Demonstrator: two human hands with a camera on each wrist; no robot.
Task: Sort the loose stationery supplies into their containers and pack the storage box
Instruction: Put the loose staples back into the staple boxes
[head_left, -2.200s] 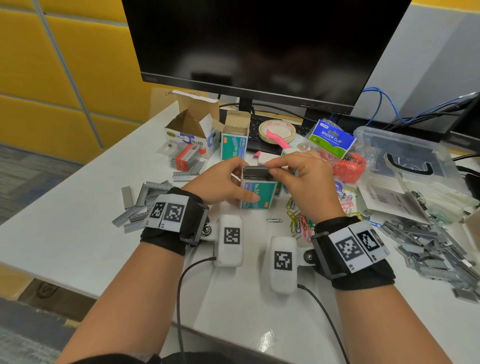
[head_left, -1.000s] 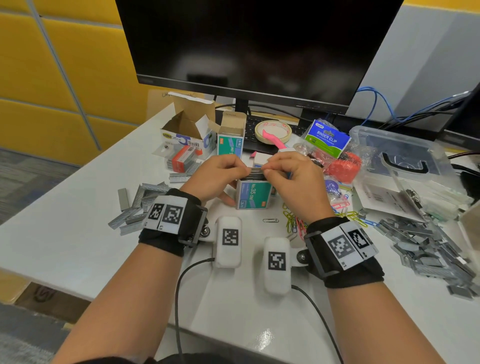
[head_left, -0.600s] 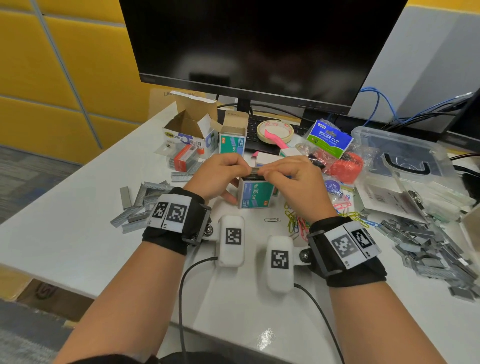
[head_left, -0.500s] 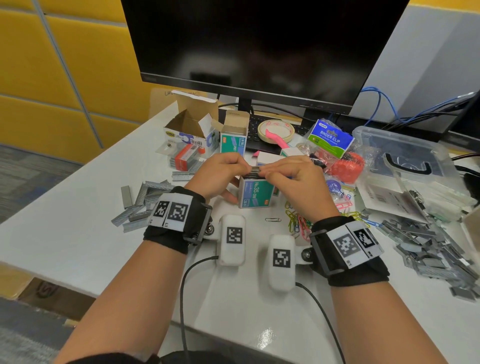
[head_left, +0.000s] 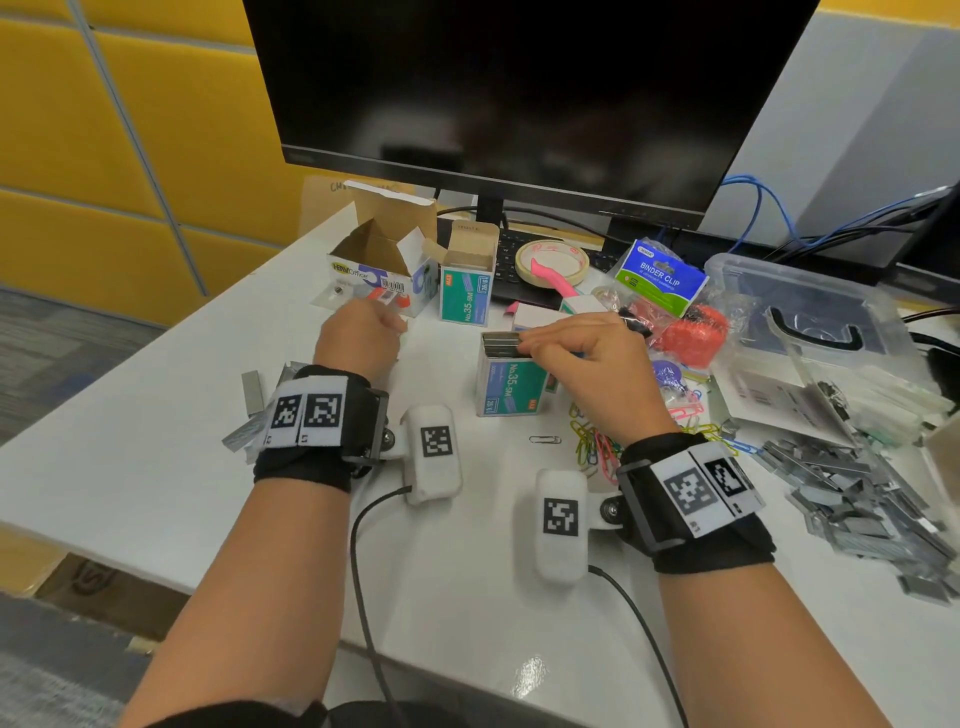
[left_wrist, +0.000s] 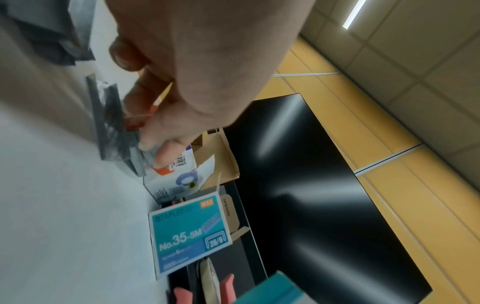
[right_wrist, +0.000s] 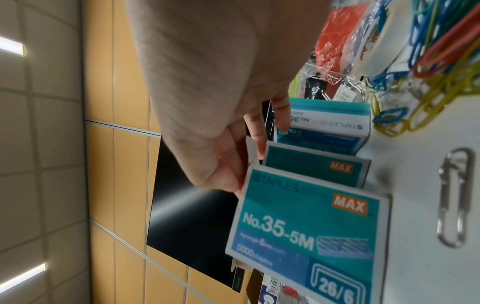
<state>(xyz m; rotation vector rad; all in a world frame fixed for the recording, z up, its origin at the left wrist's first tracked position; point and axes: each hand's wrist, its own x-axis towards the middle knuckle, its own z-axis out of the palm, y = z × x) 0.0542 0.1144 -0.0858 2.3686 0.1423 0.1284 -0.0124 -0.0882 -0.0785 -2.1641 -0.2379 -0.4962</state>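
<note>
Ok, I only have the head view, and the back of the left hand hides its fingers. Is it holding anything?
Observer: Yes. The left wrist view shows the left hand pinching grey staple strips at its fingertips, beside the white carton.
Operator: And is the right hand gripping the front box?
Observer: In the right wrist view the right hand has its thumb and fingers at the open top of the front staple box. What they grip is hidden.
Operator: Anything behind that box?
Observer: A second teal box stands right behind it, and a third box lies on its side further back.
</note>
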